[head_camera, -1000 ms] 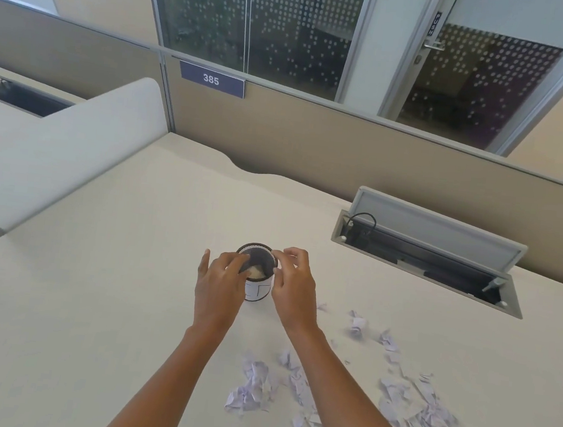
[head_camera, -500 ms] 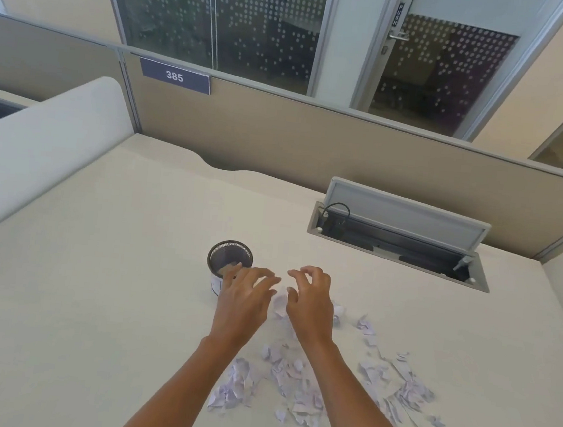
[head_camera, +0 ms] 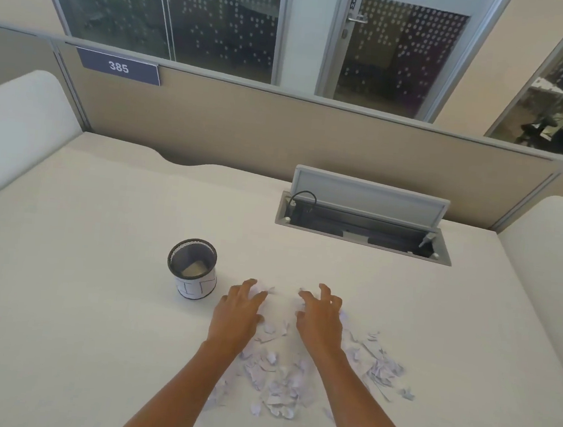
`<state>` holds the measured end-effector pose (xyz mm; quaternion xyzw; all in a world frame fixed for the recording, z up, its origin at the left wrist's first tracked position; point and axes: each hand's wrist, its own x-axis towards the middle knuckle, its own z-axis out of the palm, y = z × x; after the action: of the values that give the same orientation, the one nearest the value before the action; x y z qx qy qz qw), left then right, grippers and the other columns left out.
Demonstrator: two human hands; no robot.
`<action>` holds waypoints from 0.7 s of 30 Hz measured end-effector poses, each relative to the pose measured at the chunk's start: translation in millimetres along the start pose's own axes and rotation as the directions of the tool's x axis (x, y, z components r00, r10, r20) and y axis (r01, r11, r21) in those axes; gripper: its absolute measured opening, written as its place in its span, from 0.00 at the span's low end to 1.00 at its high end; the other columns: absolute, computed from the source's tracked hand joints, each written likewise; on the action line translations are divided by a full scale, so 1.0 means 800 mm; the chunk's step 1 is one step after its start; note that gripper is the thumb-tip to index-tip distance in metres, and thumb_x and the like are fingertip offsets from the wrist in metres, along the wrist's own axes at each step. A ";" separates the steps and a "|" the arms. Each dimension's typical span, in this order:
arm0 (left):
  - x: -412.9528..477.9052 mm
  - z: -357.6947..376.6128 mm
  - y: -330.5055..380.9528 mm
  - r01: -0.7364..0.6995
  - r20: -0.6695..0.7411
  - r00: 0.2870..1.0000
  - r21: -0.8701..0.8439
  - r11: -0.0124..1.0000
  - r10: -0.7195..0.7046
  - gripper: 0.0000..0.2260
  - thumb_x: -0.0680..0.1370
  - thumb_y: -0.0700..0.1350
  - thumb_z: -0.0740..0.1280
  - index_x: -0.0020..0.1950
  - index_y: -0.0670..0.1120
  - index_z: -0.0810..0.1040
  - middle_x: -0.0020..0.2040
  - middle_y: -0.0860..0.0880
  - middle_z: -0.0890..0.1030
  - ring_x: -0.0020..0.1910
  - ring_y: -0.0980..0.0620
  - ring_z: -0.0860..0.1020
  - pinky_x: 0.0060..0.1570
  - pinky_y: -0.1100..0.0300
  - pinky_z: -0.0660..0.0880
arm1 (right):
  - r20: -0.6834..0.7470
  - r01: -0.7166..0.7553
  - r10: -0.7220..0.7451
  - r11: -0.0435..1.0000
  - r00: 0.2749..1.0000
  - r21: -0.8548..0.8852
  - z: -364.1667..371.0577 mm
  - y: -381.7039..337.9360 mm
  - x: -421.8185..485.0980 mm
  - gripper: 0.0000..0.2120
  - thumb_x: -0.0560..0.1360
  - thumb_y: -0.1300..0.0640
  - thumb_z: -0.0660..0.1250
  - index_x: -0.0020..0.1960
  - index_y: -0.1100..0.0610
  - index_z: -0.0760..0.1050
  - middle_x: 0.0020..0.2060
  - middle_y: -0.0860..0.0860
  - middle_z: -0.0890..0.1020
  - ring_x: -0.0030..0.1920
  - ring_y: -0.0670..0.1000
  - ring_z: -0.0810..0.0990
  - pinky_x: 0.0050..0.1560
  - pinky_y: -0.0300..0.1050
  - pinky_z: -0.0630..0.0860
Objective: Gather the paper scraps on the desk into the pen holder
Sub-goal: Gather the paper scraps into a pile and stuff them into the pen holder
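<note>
A round black mesh pen holder (head_camera: 194, 285) with a white paper band stands upright on the desk, with some paper inside it. To its right lies a spread of torn white paper scraps (head_camera: 278, 378). My left hand (head_camera: 238, 312) rests palm down on the scraps' far left edge, fingers apart, just right of the holder. My right hand (head_camera: 322, 315) lies palm down a little further right, fingers spread over more scraps. Neither hand grips anything that I can see. Scraps under the palms are hidden.
An open cable hatch (head_camera: 363, 226) with its lid raised is set into the white desk (head_camera: 74, 314) behind my hands. A beige partition (head_camera: 281, 134) runs along the back, and white side dividers (head_camera: 16, 132) stand at left and right.
Both hands left the pen holder's rim and moved right and down onto the scraps, spreading apart. The holder now stands uncovered to their left.
</note>
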<state>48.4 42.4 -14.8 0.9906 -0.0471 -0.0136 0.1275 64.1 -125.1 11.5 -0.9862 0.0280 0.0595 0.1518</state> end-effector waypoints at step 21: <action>-0.014 -0.071 -0.001 0.007 -0.461 0.883 -0.180 0.984 -0.091 0.09 0.71 0.37 0.73 0.49 0.47 0.83 0.56 0.50 0.82 0.45 0.46 0.82 0.33 0.55 0.79 | -0.033 0.098 -0.096 0.991 0.995 0.093 0.006 -0.023 -0.006 0.15 0.75 0.71 0.59 0.54 0.60 0.80 0.58 0.54 0.76 0.57 0.53 0.75 0.49 0.41 0.74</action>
<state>39.9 58.8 40.3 0.9507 0.0117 0.2179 0.2203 59.8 -106.3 12.8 -0.9789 -0.0150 0.0364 0.2005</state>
